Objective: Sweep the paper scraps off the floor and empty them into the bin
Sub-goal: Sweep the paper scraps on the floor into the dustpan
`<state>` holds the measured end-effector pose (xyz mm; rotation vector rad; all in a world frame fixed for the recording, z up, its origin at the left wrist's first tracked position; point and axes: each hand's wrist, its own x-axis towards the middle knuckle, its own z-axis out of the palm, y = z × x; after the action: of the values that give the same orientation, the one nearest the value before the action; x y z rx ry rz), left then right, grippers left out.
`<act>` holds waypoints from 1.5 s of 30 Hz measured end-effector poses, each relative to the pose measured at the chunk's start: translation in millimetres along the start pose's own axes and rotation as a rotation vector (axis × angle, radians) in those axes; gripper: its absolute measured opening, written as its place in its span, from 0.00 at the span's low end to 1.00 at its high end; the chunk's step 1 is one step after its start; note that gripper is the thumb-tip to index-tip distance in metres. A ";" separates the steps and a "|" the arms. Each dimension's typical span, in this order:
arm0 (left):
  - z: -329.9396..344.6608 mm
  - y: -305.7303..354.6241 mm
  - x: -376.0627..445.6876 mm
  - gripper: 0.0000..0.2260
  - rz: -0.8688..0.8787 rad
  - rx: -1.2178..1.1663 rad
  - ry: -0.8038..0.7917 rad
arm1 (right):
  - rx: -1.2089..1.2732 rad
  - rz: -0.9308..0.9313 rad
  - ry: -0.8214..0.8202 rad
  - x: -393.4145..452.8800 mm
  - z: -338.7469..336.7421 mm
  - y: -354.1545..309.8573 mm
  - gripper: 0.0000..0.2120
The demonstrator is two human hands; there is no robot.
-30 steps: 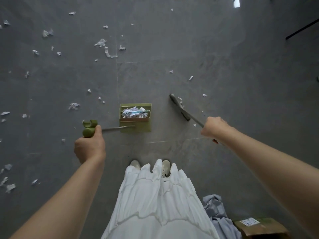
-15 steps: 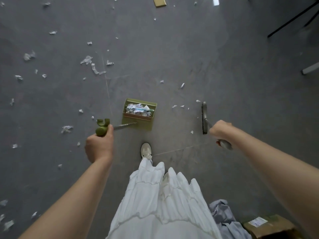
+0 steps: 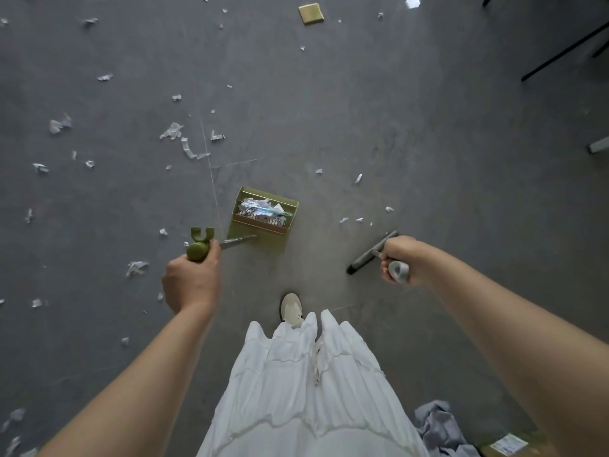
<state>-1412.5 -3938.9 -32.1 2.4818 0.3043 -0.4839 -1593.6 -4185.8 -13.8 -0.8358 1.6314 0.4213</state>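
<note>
Looking down at a grey floor [image 3: 412, 133] with two arms reaching out. Left hand [image 3: 191, 280] wrapped tight round the green top of a long dustpan handle [image 3: 199, 249], fingers curled about it. Green dustpan [image 3: 263, 219] sitting on the floor just ahead, between the two hands, open side up. Inside the dustpan: a small heap of white paper scraps [image 3: 262, 206] with a bit of pale blue mixed in, packed against the back wall. Right hand [image 3: 400, 258] closed round the grey end of a broom handle [image 3: 398, 270], with the dark broom head [image 3: 370, 253] low by the floor, just to the right of the dustpan and not touching it. More loose bits of paper [image 3: 171, 130] all over the floor, mostly on the left, and a few small ones near the broom. One pale shoe [image 3: 290, 308] poking out from a white skirt [image 3: 296, 390]. Small gold square [image 3: 310, 13] far off at the top. Brown cardboard box [image 3: 507, 445] in the bottom right corner, contents hidden, with a crumpled grey cloth [image 3: 435, 427] beside it.
</note>
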 end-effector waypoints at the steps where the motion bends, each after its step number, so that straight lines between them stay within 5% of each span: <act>1: -0.1 2.0 4.1 0.20 0.001 -0.003 0.005 | 0.017 -0.011 -0.007 1.9 4.0 -8.1 0.11; 23: 46.2 114.5 69.0 0.22 -0.155 -0.009 0.110 | -0.012 -0.146 -0.022 58.3 5.0 -218.8 0.09; 38: 53.4 163.7 86.4 0.17 -0.093 -0.031 0.074 | -0.234 -0.108 0.222 75.5 -61.9 -219.9 0.09; 45: 55.5 163.9 94.1 0.18 -0.116 -0.036 0.081 | -0.386 -0.124 0.154 69.1 -58.2 -237.2 0.07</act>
<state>-1289.7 -4092.9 -29.8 2.4616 0.4870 -0.4218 -1467.5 -4405.7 -25.6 -1.2781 1.6527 0.6074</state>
